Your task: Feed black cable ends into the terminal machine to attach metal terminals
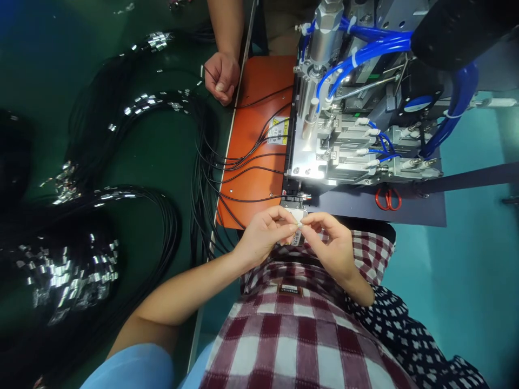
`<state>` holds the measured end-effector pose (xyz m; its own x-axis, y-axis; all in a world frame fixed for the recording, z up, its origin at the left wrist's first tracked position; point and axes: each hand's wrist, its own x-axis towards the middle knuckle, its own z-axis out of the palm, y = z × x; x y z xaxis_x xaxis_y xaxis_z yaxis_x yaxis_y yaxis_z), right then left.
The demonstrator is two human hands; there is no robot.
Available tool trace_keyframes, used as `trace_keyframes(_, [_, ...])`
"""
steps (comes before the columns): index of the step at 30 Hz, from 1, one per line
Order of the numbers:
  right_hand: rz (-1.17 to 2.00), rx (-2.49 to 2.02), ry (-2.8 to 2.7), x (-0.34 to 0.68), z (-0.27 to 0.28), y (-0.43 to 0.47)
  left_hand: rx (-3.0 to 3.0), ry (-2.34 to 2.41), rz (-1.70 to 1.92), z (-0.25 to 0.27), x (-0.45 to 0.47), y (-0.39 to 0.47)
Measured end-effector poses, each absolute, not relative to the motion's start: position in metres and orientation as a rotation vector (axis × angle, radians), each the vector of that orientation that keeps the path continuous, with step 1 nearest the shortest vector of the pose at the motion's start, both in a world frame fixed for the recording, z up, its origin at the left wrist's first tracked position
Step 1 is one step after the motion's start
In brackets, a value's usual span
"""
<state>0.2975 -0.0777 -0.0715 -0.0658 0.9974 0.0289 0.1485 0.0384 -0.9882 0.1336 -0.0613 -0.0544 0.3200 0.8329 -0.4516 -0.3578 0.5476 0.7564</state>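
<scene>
My left hand (267, 233) and my right hand (333, 247) meet in front of the apron, at the near edge of the machine. Thumb and forefinger of each are pinched together, fingertips almost touching. A tiny pale thing seems to lie between them, too small to name. Just behind the fingers is a white label plate (300, 216), partly covered. Close above, a black cable (259, 199) runs across the orange plate (251, 213) to a small fixture with a shiny metal end.
Beyond stands a metal machine (310, 159) with blue air hoses (377, 47). Red-handled scissors (388, 199) lie on its dark base. Bundles of black cables (162, 108) with shiny ends cover the green table (138, 156) at left. Another person's hand (222, 78) rests at the table edge.
</scene>
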Motion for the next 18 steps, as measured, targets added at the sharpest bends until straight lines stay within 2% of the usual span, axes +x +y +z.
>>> trace_keyframes(5, [1.184, -1.252, -1.384, 0.293, -0.072, -0.0779, 0.624, 0.948, 0.839, -0.0567, 0.1345, -0.0629])
trace_keyframes(11, [1.543, -1.222, -1.124, 0.2889, -0.0693, -0.0794, 0.721, 0.892, 0.87, -0.0562, 0.1349, -0.0641])
trace_keyframes(18, [1.521, -1.232, -1.124, 0.287, -0.0677, -0.0844, 0.744, 0.87, 0.858, -0.0626, 0.1335, -0.0685])
